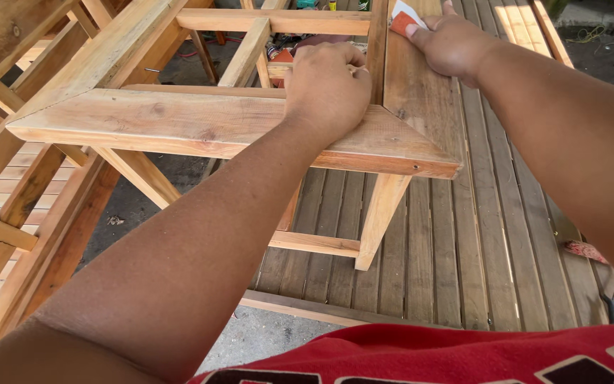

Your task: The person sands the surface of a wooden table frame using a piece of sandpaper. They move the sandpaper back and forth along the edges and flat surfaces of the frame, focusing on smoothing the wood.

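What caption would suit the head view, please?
Left hand steadies a wooden frame while right hand presses sandpaper.

A woodworking workshop: bare wooden frames point(8, 206) stacked left of the unfinished table frame point(214, 124), a slatted wooden panel point(463, 242) beneath it, rough concrete floor point(264, 334) below.

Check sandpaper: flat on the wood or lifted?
Flat. The right hand presses the sandpaper onto the frame rail; the left hand grips the frame.

A bare wooden table frame point(200, 124) with mitred corner joints is standing upright on slatted decking, while a folded orange sandpaper piece point(404, 19) is lying flat on its right rail.
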